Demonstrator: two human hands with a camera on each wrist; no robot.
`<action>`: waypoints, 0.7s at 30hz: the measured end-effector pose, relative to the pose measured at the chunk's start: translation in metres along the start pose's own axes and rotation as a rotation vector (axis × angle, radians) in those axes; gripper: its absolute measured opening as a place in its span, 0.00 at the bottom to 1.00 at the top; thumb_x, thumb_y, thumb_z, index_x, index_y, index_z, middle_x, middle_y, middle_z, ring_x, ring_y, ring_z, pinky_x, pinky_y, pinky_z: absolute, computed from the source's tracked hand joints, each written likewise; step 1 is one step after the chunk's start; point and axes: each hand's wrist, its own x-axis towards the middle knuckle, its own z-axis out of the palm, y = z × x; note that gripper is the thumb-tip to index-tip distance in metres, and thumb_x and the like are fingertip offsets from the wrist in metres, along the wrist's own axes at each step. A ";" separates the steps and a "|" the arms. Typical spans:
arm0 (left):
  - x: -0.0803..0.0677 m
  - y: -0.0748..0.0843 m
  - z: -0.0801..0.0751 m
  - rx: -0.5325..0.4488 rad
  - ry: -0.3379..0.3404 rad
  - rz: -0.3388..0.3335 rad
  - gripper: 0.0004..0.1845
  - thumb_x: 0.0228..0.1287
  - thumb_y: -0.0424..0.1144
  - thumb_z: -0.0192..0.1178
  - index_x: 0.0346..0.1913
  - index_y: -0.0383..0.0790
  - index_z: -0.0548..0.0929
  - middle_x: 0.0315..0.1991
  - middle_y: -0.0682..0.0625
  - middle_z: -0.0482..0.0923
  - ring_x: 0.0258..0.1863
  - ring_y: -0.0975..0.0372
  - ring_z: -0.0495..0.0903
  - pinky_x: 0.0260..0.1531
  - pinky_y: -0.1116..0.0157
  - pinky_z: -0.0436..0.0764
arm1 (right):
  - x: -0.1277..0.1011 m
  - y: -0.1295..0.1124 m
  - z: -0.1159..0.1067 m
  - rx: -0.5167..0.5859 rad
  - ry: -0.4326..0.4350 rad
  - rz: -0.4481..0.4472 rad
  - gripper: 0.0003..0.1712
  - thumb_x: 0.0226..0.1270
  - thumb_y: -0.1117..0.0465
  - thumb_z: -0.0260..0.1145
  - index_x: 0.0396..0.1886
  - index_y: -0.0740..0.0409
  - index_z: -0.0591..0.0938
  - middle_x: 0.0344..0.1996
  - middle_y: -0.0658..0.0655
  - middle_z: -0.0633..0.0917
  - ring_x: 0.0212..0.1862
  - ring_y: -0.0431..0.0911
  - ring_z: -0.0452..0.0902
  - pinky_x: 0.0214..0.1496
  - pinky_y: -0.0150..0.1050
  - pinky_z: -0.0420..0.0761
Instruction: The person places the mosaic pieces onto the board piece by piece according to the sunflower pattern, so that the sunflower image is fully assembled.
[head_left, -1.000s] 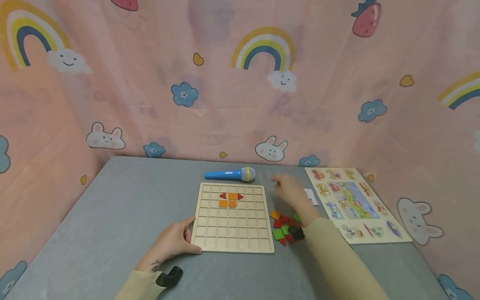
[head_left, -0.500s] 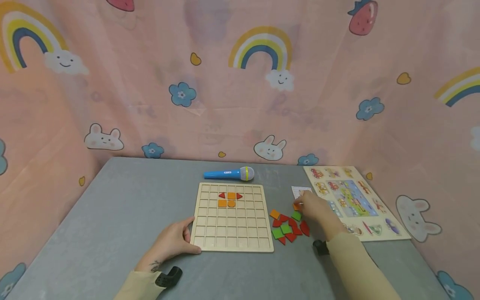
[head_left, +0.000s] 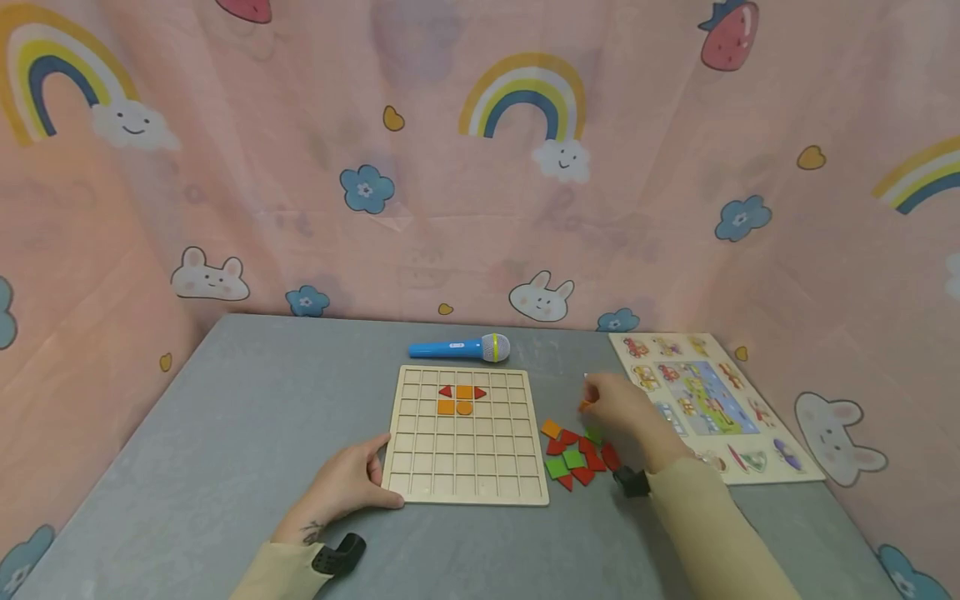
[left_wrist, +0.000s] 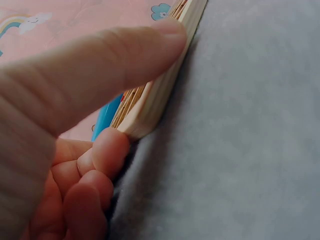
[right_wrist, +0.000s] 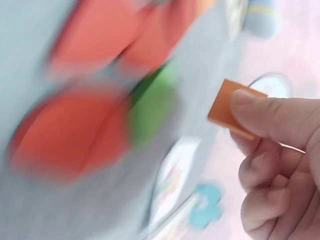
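A wooden grid board (head_left: 465, 437) lies on the grey table (head_left: 247, 400), with red and orange pieces (head_left: 461, 398) set in its upper rows. My left hand (head_left: 347, 483) grips the board's near left corner (left_wrist: 150, 117), thumb on top and fingers curled under the edge. My right hand (head_left: 618, 407) hovers above the table right of the board and pinches a small orange square piece (right_wrist: 227, 107) (head_left: 584, 405). Below it lies a loose pile of red, green and orange pieces (head_left: 576, 457).
A blue toy microphone (head_left: 459, 348) lies behind the board. A picture puzzle board (head_left: 712, 404) sits at the right, with a small white card (head_left: 587, 377) partly hidden by my right hand. Pink patterned curtains enclose the table on three sides.
My right hand came back from near the microphone to the loose pile, took hold of an orange piece and lifted it slightly. The left hand has not moved.
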 end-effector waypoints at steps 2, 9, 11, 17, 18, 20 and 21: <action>0.000 0.000 0.000 -0.001 0.001 -0.005 0.54 0.27 0.42 0.79 0.66 0.34 0.65 0.16 0.53 0.70 0.15 0.64 0.67 0.15 0.69 0.62 | 0.004 -0.020 -0.002 0.048 0.029 -0.043 0.06 0.53 0.65 0.67 0.24 0.57 0.76 0.26 0.53 0.76 0.30 0.47 0.69 0.32 0.40 0.68; 0.000 -0.001 -0.001 0.012 0.009 -0.006 0.54 0.27 0.43 0.79 0.66 0.34 0.66 0.16 0.54 0.70 0.15 0.64 0.67 0.15 0.69 0.62 | 0.026 -0.084 0.019 0.224 0.022 -0.217 0.03 0.56 0.68 0.66 0.27 0.58 0.79 0.28 0.52 0.79 0.31 0.45 0.71 0.34 0.37 0.72; 0.000 -0.001 0.000 0.006 0.005 -0.005 0.54 0.27 0.43 0.79 0.66 0.35 0.66 0.16 0.53 0.70 0.15 0.64 0.67 0.15 0.69 0.63 | 0.033 -0.095 0.029 0.249 0.006 -0.236 0.03 0.56 0.68 0.67 0.27 0.59 0.80 0.27 0.52 0.79 0.31 0.44 0.70 0.33 0.36 0.72; 0.000 -0.001 0.000 -0.010 -0.010 -0.004 0.54 0.28 0.43 0.79 0.66 0.35 0.65 0.16 0.53 0.71 0.15 0.63 0.67 0.15 0.68 0.63 | 0.045 -0.108 0.052 0.228 -0.017 -0.177 0.04 0.55 0.68 0.68 0.26 0.57 0.80 0.25 0.49 0.78 0.30 0.43 0.70 0.34 0.35 0.71; 0.000 0.000 0.000 -0.007 -0.009 -0.006 0.54 0.28 0.43 0.79 0.66 0.35 0.65 0.17 0.53 0.71 0.15 0.63 0.67 0.16 0.68 0.63 | 0.046 -0.108 0.054 0.228 -0.019 -0.174 0.04 0.55 0.68 0.68 0.26 0.57 0.80 0.26 0.50 0.78 0.30 0.43 0.70 0.34 0.36 0.71; 0.000 0.000 0.000 -0.001 -0.005 -0.011 0.54 0.27 0.43 0.79 0.66 0.35 0.66 0.17 0.53 0.71 0.15 0.63 0.67 0.16 0.68 0.63 | 0.047 -0.109 0.057 0.239 -0.014 -0.180 0.04 0.54 0.69 0.68 0.26 0.59 0.80 0.26 0.50 0.79 0.31 0.43 0.70 0.35 0.37 0.72; 0.000 0.001 0.000 0.001 -0.004 -0.014 0.54 0.27 0.43 0.79 0.66 0.35 0.66 0.17 0.54 0.71 0.15 0.63 0.67 0.16 0.68 0.63 | 0.048 -0.109 0.058 0.252 -0.011 -0.182 0.04 0.53 0.69 0.68 0.25 0.59 0.80 0.27 0.51 0.79 0.31 0.43 0.70 0.36 0.37 0.72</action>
